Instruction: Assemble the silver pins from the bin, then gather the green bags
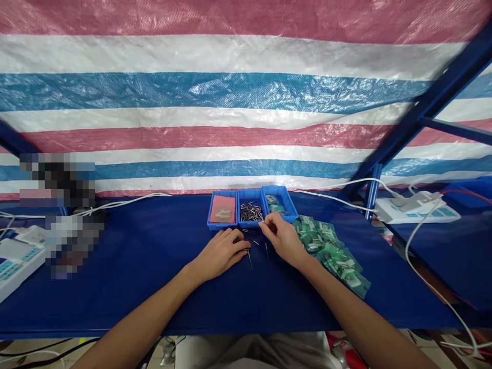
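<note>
My left hand (pixel 221 254) rests on the blue table with its fingers curled. A thin metal rod (pixel 250 260) extends from its fingertips. My right hand (pixel 283 237) is closed in a pinch at the front edge of the middle blue bin (pixel 251 224); what its fingertips hold is too small to make out. Many dark and silvery metal rods (pixel 250 210) fill that bin. Between my hands, a few more loose rods (pixel 266 250) lie on the table.
Left of the middle bin, a blue bin holds pink-red sheets (pixel 223 205); the right bin holds small green-blue packets (pixel 275 204). A pile of green packets (pixel 338 259) lies beside my right forearm. Power strips (pixel 418 209) and white cables (pixel 413 251) are at the sides.
</note>
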